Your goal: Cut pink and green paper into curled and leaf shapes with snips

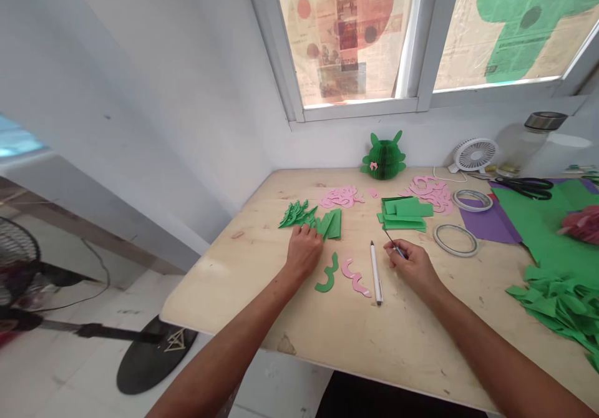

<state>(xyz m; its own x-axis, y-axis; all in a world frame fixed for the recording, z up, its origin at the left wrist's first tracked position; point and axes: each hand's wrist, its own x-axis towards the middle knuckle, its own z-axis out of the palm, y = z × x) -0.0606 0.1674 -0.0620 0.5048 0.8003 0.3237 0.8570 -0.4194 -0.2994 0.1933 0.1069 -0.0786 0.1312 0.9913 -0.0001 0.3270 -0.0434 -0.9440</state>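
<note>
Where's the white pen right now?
In the head view, the white pen lies on the table right of centre, between the pink wavy cutout and the right hand.

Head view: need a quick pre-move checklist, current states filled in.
1. Right hand holding the slim tool: ok.
2. Left hand gripping a green paper piece: cannot tell, fingertips are at the pile's edge.
3. White pen out of both hands: ok.
4. Green wavy cutout and pink wavy cutout lying apart: ok.
5. Black scissors within the right hand's grasp: not ok, they lie farther back.
</note>
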